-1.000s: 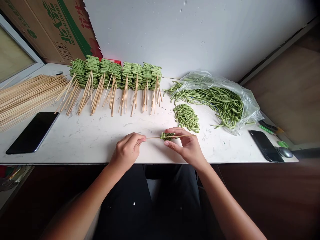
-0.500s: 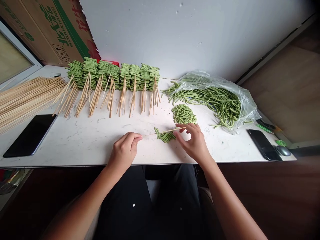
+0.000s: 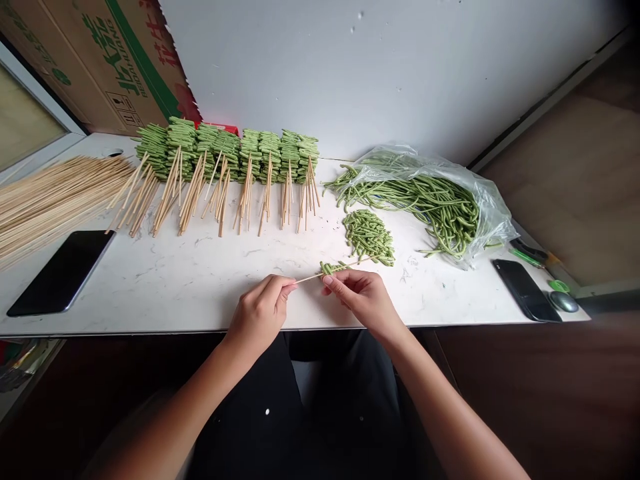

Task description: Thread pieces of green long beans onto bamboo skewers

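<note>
My left hand [image 3: 261,308] pinches one end of a thin bamboo skewer [image 3: 307,278], just above the table. Cut long bean pieces [image 3: 328,268] are threaded side by side along the skewer. My right hand [image 3: 367,297] is closed on these pieces, thumb in front, its other fingers partly hidden behind. The skewer's far end pokes out past the right hand, over a loose pile of cut bean pieces [image 3: 369,235]. Behind, finished bean skewers [image 3: 253,150] are stacked in a row, their bare sticks [image 3: 246,200] pointing toward me.
Loose bamboo skewers [image 3: 55,197] lie at the left beside a black phone [image 3: 63,273]. Uncut long beans [image 3: 445,210] spill from a clear plastic bag [image 3: 493,207] at right. Another phone [image 3: 526,290] lies at the right edge. A cardboard box [image 3: 100,60] stands behind left.
My right hand has moved left and closed round the bean pieces on the skewer. The left hand has shifted slightly right and nearer, still holding the skewer's end.
</note>
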`<state>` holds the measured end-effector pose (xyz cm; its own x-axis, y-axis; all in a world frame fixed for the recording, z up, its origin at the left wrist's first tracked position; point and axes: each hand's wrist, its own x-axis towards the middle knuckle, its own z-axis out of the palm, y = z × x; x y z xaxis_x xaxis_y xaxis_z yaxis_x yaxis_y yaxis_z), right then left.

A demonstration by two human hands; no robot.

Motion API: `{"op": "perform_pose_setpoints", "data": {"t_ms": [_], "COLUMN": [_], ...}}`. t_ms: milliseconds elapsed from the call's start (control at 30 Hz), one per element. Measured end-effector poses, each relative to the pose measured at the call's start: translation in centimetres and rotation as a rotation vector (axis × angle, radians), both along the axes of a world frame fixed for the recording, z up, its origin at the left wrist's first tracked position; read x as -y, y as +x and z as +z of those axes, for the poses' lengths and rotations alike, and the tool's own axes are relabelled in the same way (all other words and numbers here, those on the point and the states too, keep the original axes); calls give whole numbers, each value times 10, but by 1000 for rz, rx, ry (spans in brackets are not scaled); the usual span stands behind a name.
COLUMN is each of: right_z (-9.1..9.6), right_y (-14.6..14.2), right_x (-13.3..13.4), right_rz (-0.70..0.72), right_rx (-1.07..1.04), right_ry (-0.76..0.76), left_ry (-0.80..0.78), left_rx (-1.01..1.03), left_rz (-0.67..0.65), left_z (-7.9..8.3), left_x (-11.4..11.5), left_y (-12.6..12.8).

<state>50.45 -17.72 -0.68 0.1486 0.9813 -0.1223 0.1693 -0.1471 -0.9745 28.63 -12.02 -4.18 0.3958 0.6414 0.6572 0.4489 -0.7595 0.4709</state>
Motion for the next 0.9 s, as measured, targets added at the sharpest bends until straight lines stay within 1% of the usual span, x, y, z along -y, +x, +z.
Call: {"op": "perform_pose_setpoints", "data": {"t_ms": [133, 200, 300, 400, 467, 500, 533, 600, 667, 700, 800, 833, 900], "right_z": [2, 4, 8, 13, 15, 15, 14, 10, 5, 3, -1, 0, 2], "right_y": [3, 5, 13, 30, 48, 58, 69, 93, 115, 125, 144, 147, 151], "right_x": [0, -1, -3, -5, -6, -5, -5, -5, -8, -10, -22, -27, -37], "right_rz": [7, -16, -85, -177, -236, -267, -301, -425, -540, -563, -562, -543, -463], "right_rx": [-143, -193, -223, -214, -134, -60, 38, 270, 451, 511, 637, 678, 759], "right_ry": [-81, -106, -107, -61, -10, 18, 42, 91, 71, 51, 25, 18, -18], "left_ry": [43, 61, 54, 26, -13, -35, -57, -93, -117, -126, -148, -156, -177], "left_rx": [-19, -33, -37, -15, -3, 3, 9, 18, 20, 20, 18, 18, 20], "left_rz": [7, 8, 23, 72, 114, 130, 140, 148, 145, 143, 142, 142, 143], "left_z": [-1, -1, -3, -5, -8, -9, -10, -12, -13, -13, -13, -13, -13], "left_x": [1, 0, -3, -9, -12, -14, -15, -16, -16, -16, -16, -16, -16], "left_y": [0, -1, -3, -7, -10, -11, -12, -12, -12, -12, -11, -11, -11]}}
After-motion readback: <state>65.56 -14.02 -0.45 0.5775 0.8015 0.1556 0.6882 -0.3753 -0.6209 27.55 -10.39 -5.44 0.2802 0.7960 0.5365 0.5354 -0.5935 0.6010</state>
